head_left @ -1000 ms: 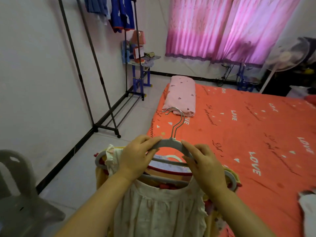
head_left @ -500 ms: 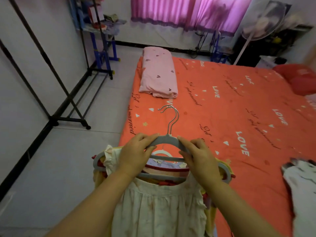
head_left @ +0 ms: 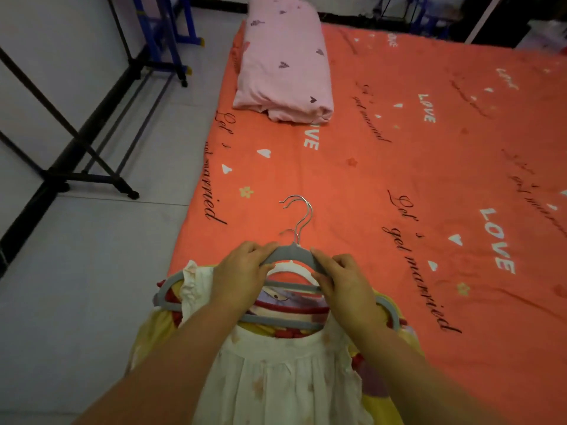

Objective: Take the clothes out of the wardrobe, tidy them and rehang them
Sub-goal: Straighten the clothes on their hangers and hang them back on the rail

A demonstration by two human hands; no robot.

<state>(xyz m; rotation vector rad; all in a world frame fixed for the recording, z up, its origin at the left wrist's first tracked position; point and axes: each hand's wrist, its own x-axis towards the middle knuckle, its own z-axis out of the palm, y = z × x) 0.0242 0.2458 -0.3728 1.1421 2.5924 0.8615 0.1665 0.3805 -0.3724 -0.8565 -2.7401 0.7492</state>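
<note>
I hold a bundle of clothes on grey hangers (head_left: 291,252) with silver hooks over the near left corner of the orange bed (head_left: 399,179). My left hand (head_left: 242,273) grips the left shoulder of the top hanger. My right hand (head_left: 343,285) pinches its right shoulder. A cream ruffled dress (head_left: 276,372) hangs in front. Yellow, purple and red garments (head_left: 288,302) show behind it on the other hangers.
A folded pink blanket (head_left: 285,65) lies at the far left of the bed. The black clothes rack's base (head_left: 92,176) stands on the tiled floor to the left. A blue metal stand (head_left: 171,35) is behind it.
My view has tilted down and moved closer to the bed. The curtain, fan and hanging clothes have left the frame. Both hands keep the same hold on the hangers.
</note>
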